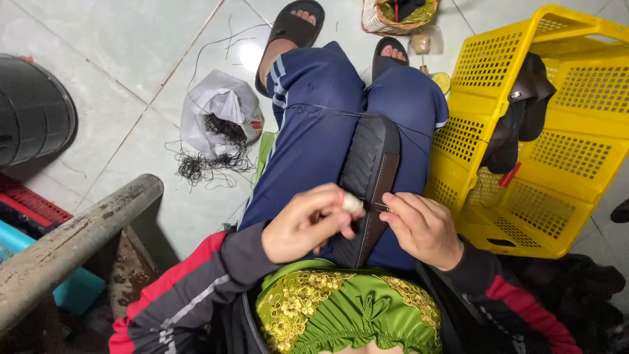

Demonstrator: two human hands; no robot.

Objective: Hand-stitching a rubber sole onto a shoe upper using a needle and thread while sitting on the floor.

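A black shoe sole (368, 167) with a brown edge lies lengthwise on my lap, between my blue-trousered knees. My left hand (305, 223) is closed against the sole's left edge, its thumb wrapped in pale tape. At the brown right edge, my right hand (422, 227) pinches the sole with its fingertips. A thin dark thread (327, 110) runs across my thighs toward the sole. Whether a needle sits in either hand is hidden.
A yellow plastic crate (557, 190) stands at my right, with dark brown sandals (517, 115) hanging on it. A white bag (219, 108) with tangled black thread lies on the tiled floor at left. A grey metal bar (78, 236) crosses the lower left. A small basket (393, 16) is beyond my feet.
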